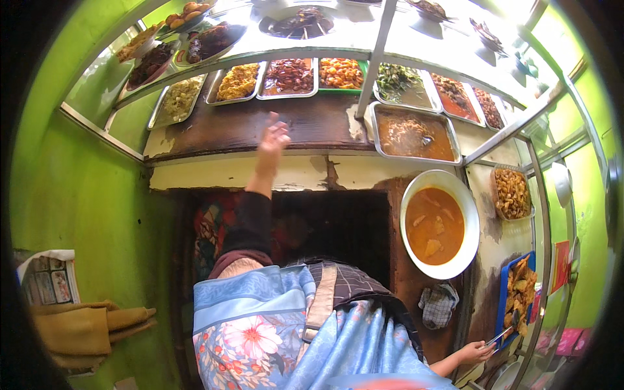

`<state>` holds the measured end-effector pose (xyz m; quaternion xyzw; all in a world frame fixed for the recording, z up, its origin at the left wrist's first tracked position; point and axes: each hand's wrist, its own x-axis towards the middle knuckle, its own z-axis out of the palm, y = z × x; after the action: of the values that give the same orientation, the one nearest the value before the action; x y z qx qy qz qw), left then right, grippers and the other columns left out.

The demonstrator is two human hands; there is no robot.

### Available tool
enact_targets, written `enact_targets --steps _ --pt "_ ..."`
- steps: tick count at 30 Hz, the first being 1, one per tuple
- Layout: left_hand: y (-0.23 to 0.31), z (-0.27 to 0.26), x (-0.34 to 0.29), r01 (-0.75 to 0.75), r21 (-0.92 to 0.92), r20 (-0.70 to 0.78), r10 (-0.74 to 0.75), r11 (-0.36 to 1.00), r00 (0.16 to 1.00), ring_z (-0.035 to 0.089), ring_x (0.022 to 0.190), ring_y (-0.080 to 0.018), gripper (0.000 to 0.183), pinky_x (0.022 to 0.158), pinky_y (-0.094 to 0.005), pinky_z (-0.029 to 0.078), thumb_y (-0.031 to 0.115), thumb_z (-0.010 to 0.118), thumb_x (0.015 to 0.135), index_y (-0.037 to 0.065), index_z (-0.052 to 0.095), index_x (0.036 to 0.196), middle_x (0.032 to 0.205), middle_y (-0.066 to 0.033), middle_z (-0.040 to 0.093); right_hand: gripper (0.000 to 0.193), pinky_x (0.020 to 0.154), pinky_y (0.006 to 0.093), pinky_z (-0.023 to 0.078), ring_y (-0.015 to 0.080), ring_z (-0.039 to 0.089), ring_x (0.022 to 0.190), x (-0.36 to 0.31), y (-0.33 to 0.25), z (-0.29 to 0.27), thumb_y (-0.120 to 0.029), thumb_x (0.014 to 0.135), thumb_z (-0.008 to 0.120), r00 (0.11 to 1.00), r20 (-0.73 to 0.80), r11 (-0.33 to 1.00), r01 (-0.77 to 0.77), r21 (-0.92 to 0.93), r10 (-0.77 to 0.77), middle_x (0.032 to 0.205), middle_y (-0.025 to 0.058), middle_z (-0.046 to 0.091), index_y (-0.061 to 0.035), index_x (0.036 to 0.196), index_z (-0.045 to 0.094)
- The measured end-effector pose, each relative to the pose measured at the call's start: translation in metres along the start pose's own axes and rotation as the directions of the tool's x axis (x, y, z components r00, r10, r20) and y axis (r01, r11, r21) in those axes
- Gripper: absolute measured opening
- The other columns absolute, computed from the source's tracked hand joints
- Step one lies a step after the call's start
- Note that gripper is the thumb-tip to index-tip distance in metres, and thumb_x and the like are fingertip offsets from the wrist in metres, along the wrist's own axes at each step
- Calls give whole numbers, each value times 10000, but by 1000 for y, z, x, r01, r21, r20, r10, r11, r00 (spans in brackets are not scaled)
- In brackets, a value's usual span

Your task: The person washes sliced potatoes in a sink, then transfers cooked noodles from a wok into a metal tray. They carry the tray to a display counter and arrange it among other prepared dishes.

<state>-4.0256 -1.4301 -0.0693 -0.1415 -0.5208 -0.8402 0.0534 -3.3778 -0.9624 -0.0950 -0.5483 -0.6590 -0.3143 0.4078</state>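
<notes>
My left hand (273, 138) reaches forward over the brown wooden counter (214, 127), empty, its slightly blurred fingers apart. It is nearest to a metal tray of reddish-brown food pieces (288, 76) and a tray of yellow shredded food (237, 82). Down at the lower right, my right hand (476, 353) is closed round the handle of metal tongs (500, 336). The tongs' far end reaches a blue tray (501, 302) of golden fried pieces (520, 286). Whether the tongs grip a piece cannot be made out.
A white basin (408, 242) of orange-brown soup and a metal tray of broth (416, 133) stand at the right. A checked cloth (439, 305) lies nearby. Metal posts (378, 58) and a glass shelf with plates of food rise ahead. A green wall (84, 195) bounds the left.
</notes>
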Motion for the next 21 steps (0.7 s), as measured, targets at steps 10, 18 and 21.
enact_targets --steps 10,18,21 --pt "-39 -147 183 173 -408 -528 -386 897 756 391 1136 -361 653 975 -506 249 60 549 701 49 222 1265 1147 -166 428 309 818 352 475 265 482 1071 1 -163 -74 -136 921 396 969 163 839 68 540 -184 1260 156 375 -34 1200 482" --pt "-37 -153 229 -35 -484 -753 -396 874 526 529 540 -201 145 426 -308 417 48 548 669 26 507 806 680 -80 513 314 740 303 493 238 541 955 4 -221 -107 -69 910 399 938 245 781 40 623 -243 1255 164 373 -11 1211 465" --pt "-34 -170 247 -14 -468 -771 -401 883 495 479 463 -153 106 358 -268 340 57 559 665 72 459 697 626 -55 487 302 752 302 499 234 531 974 6 -241 -117 -44 899 412 940 172 723 102 683 -295 1245 173 390 8 1189 475"
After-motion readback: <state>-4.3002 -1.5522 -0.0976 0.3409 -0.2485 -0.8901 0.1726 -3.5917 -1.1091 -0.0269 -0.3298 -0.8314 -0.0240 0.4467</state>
